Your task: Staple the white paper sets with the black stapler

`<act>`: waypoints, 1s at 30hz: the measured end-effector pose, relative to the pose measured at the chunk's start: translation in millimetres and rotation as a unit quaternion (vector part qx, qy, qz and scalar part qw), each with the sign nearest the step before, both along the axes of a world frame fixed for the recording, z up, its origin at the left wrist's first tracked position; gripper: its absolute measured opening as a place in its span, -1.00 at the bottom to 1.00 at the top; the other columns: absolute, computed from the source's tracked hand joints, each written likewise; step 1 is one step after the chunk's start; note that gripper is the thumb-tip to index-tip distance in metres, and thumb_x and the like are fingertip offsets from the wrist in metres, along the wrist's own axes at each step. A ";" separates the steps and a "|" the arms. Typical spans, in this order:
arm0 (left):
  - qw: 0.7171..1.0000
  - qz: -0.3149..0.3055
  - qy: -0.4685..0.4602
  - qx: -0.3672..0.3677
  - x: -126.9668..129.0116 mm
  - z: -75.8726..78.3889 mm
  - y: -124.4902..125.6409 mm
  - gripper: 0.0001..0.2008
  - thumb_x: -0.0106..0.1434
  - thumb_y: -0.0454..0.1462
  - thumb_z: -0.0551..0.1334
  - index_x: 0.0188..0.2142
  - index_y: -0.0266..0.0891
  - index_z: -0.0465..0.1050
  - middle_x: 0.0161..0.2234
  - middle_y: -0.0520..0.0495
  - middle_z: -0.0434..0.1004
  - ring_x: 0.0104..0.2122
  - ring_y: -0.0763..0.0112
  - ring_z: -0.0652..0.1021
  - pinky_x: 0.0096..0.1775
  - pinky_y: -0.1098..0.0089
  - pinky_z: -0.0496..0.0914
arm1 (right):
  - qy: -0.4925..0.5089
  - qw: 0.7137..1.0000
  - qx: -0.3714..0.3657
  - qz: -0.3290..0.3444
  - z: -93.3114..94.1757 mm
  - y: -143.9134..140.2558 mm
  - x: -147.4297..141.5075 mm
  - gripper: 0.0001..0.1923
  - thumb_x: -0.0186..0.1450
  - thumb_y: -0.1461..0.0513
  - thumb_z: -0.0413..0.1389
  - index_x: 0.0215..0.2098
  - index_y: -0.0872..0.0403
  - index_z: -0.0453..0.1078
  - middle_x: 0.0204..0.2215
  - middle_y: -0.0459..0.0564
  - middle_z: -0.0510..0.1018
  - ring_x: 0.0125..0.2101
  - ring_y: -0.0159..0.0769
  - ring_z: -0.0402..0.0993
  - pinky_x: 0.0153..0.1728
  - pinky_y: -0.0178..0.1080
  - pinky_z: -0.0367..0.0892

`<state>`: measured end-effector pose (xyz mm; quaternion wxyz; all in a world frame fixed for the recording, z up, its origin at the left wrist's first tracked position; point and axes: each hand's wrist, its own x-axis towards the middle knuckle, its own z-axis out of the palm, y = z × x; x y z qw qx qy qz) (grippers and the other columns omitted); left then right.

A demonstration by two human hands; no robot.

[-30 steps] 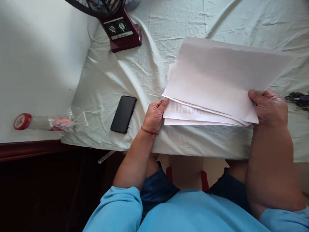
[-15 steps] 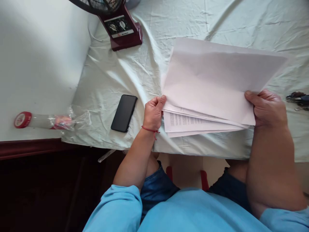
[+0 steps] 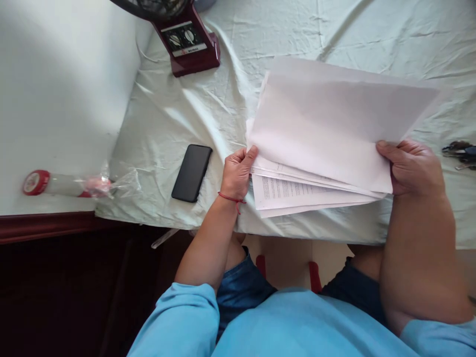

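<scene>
One sheaf of papers (image 3: 334, 134), several sheets; one phone (image 3: 192, 173); one fan base (image 3: 189, 42); one bottle (image 3: 63, 184); one key bunch (image 3: 460, 151).

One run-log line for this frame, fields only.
left hand: grips stack's left edge | right hand: grips right edge | paper stack: top sheets lifted, printed sheet below | phone: face-down on cloth, left

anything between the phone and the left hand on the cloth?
Nothing: in the head view only bare wrinkled tablecloth lies between the black phone and the left hand, which grips the paper stack.
</scene>
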<state>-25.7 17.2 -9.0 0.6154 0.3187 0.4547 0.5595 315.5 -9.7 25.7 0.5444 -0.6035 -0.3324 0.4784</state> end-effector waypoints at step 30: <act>0.991 0.022 0.056 0.119 -13.5 17.8 15.9 -0.49 0.01 0.05 0.69 -0.20 -0.19 0.66 -0.26 -0.07 0.70 -0.13 0.20 0.71 -0.03 0.26 0.58 | -0.021 0.986 0.167 0.008 4.9 1.5 -11.9 -0.81 0.18 0.18 0.34 -0.22 -0.03 0.54 -0.16 -0.20 0.58 -0.19 -0.50 0.52 0.11 -0.24 0.37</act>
